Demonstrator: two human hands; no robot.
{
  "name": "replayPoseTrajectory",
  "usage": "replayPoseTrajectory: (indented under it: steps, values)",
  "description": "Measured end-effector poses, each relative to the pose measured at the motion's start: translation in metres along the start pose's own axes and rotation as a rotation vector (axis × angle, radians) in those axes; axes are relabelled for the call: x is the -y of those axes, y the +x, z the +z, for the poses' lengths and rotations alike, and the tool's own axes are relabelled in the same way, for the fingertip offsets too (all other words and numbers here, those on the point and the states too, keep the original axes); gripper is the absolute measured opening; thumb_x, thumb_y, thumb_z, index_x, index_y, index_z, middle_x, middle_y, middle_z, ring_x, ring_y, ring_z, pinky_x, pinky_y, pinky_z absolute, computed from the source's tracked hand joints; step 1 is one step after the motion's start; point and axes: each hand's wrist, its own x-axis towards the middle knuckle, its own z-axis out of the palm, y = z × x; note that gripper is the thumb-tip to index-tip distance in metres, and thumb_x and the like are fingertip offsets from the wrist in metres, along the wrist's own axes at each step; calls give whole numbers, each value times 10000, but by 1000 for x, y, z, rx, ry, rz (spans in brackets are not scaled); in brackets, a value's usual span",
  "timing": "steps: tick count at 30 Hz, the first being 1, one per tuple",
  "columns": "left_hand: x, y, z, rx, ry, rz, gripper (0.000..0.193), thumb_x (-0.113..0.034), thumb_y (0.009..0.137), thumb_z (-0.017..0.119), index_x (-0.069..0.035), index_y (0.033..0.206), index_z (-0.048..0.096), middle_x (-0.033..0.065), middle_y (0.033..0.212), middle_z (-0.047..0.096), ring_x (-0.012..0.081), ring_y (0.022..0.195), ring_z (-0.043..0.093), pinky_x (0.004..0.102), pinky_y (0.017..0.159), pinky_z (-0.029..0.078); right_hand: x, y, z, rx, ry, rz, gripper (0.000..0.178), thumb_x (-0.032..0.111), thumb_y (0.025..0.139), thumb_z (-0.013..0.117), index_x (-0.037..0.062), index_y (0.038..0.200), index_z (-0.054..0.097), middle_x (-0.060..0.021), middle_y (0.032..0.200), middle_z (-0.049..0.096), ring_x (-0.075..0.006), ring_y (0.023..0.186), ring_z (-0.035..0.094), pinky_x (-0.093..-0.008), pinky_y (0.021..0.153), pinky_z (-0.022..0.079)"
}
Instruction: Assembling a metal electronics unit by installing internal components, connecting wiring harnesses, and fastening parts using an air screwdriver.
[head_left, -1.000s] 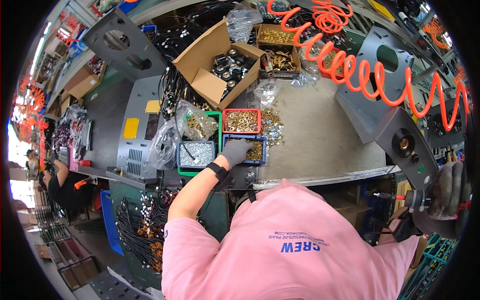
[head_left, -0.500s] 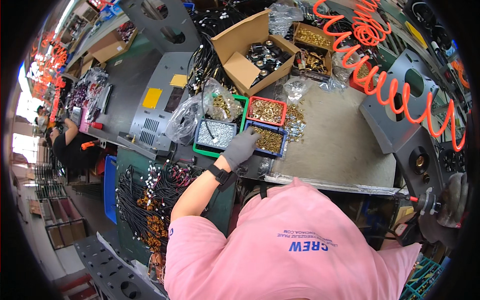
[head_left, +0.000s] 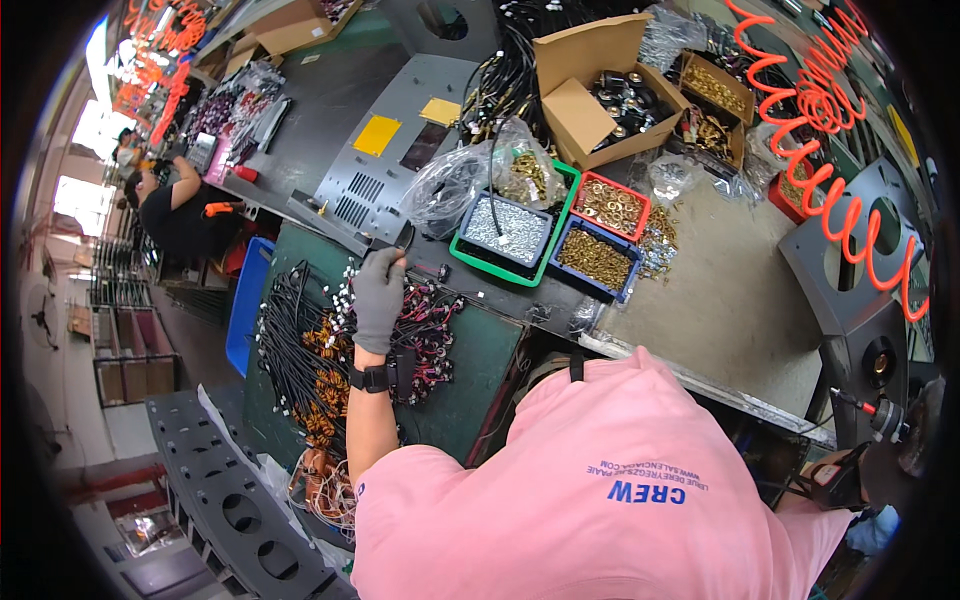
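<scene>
My left hand (head_left: 378, 302), in a grey glove with a fingertip bare, reaches over the near edge of the bench beside the grey sheet-metal panel (head_left: 350, 185). Its fingers are drawn together; whatever they hold is too small to make out. Below it lies a heap of dark cables with small white connectors (head_left: 425, 335). At the dim right rim, my gloved right hand (head_left: 922, 432) is closed around a driver-like tool (head_left: 886, 420) with a red ring and thin shaft. A blue bin of brass-coloured screws (head_left: 594, 260) stands right of my left hand.
A green tray (head_left: 515, 279) holds silver and brass fasteners; a red bin of washers (head_left: 610, 206) adjoins it. Loose fasteners (head_left: 658, 240) lie beside them. Behind stands an open cardboard box (head_left: 575, 115). Orange coiled hose (head_left: 800, 165) hangs at right. Another person (head_left: 185, 210) works far left.
My left hand has left the blue screw bin and moved left to the near edge of the grey panel. The view has shifted, and the right-hand tool appears slightly lower.
</scene>
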Motion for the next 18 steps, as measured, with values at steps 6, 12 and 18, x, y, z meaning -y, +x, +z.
replayPoseTrajectory:
  steps: [6, 12, 18]
  values:
    - [32, -49, -14, -19, 100, -120, 115, -77, 798, 567, -2, 882, 591, 135, 814, 588, 264, 688, 579, 331, 613, 450, -16, -5, 0, 9, 17, 10, 232, 59, 737, 572, 53, 932, 447, -13, 754, 413, -146, 601, 437, -269, 532, 373]
    - [29, -103, -1, 49, 139, -202, 121, -121, 784, 587, -27, 857, 605, 120, 807, 571, 279, 705, 574, 347, 625, 456, -26, -5, -2, 27, 40, 27, 245, 72, 743, 564, 46, 958, 449, -18, 756, 411, -151, 606, 434, -273, 529, 376]
    - [29, -112, 30, 40, 481, -64, 180, -193, 724, 628, -112, 879, 585, 59, 868, 534, 257, 834, 508, 390, 737, 367, -29, -7, -4, 46, 41, 31, 261, 85, 750, 556, 39, 985, 452, -23, 757, 409, -155, 610, 430, -276, 527, 378]
